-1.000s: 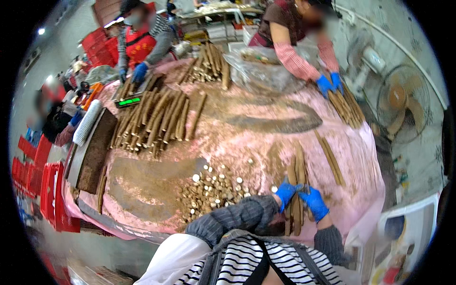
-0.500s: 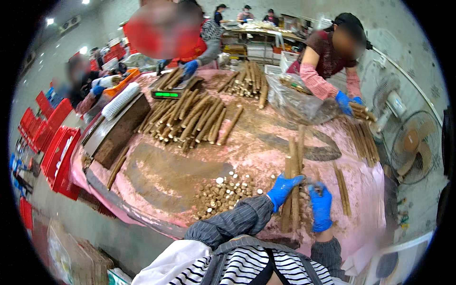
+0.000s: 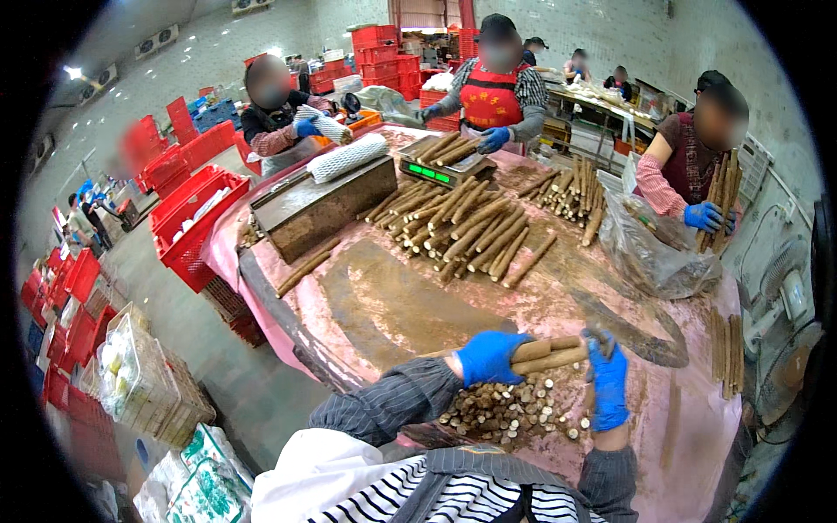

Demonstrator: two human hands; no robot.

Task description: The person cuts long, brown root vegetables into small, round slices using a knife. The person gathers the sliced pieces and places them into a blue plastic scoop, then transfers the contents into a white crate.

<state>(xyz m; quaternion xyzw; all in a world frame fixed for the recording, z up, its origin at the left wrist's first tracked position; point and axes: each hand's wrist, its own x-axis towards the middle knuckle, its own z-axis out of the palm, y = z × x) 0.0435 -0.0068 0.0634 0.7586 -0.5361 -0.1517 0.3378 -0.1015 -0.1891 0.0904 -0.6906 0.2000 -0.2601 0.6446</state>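
Note:
Several long brown yam roots [image 3: 551, 355] lie crosswise in my hands, just above the table. My left hand [image 3: 493, 357], in a blue glove, is closed round their left part. My right hand [image 3: 608, 379], also gloved in blue with dirty fingertips, holds their right end; whether it also has a small tool is hidden. Right below the roots a heap of short cut yam pieces [image 3: 510, 410], some showing white faces, spreads over the pink-covered table [image 3: 645, 436]. One thin root sticks out leftward behind my left wrist.
A big pile of yams [image 3: 466, 227] lies mid-table, beside a scale [image 3: 436, 172] and a metal box [image 3: 323, 209]. Further yams [image 3: 571, 192] and a plastic bag [image 3: 658, 253] are to the right. Co-workers stand round the far side. A fan [image 3: 780, 366] stands at right, red crates [image 3: 196, 222] at left.
My view has swung left. The yams in my hands have turned from pointing away to lying crosswise, over the cut pieces. My right hand has come onto their end. The co-worker at right has lifted a bundle.

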